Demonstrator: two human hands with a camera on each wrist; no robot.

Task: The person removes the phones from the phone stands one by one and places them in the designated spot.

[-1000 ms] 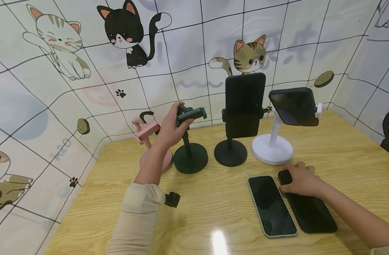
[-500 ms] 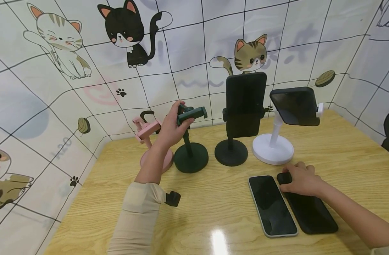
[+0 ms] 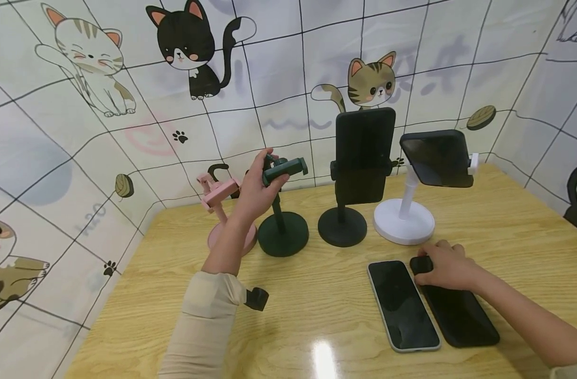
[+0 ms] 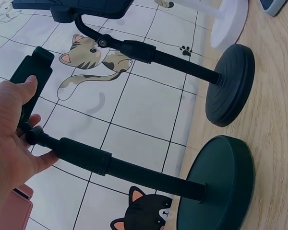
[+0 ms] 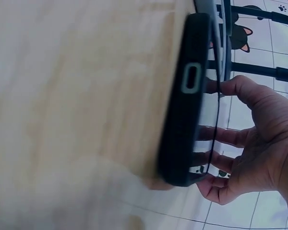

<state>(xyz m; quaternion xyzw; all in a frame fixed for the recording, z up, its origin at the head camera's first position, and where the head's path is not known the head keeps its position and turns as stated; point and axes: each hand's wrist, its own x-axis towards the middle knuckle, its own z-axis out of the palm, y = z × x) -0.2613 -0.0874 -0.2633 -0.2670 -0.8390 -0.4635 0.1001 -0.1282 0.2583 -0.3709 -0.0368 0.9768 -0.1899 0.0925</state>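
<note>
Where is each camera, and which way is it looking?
Head: on the head, facing forward and down at the table; left hand, right hand and forearms show.
Left wrist: on that wrist, facing the green stand; the left hand shows.
Right wrist: on that wrist, facing the end of the black phone; the right hand shows.
Head and left wrist share the green stand.

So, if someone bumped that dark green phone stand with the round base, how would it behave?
The dark green phone stand would probably resist a low push, since its broad round base sits flat on the wood-grain table. Bumped up high, it might tip, its pole being slim. Its clamp may swivel, given the rounded joint.
</note>
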